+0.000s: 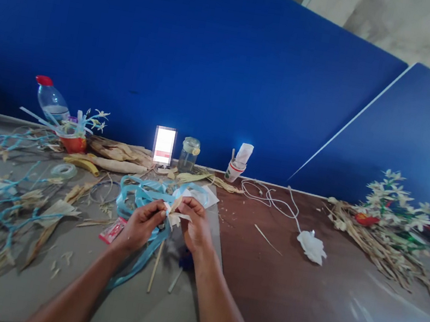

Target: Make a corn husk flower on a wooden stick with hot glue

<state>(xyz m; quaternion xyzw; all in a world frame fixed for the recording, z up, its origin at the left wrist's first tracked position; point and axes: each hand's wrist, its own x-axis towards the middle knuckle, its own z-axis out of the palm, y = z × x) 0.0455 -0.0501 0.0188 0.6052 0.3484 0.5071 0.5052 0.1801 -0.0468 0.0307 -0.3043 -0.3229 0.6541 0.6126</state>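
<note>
Between my two hands, above the grey part of the table, is a small pale flower that looks made of dried husk strips. The fingertips of my left hand pinch it at its left side. My right hand closes its thumb and fingers on the flower's upper right petals. Light blue ribbon lies in loose loops behind and under the hands, one tail running toward me. Below the flower is a thin pale stick; I cannot tell whether it joins the flower. A red packet lies beside my left wrist.
Blue-wrapped flower stems spread on the left, near a tape roll. Behind stand dried husks, a bottle, a glass jar and a cup. A white cable and finished-looking flower bunch lie right.
</note>
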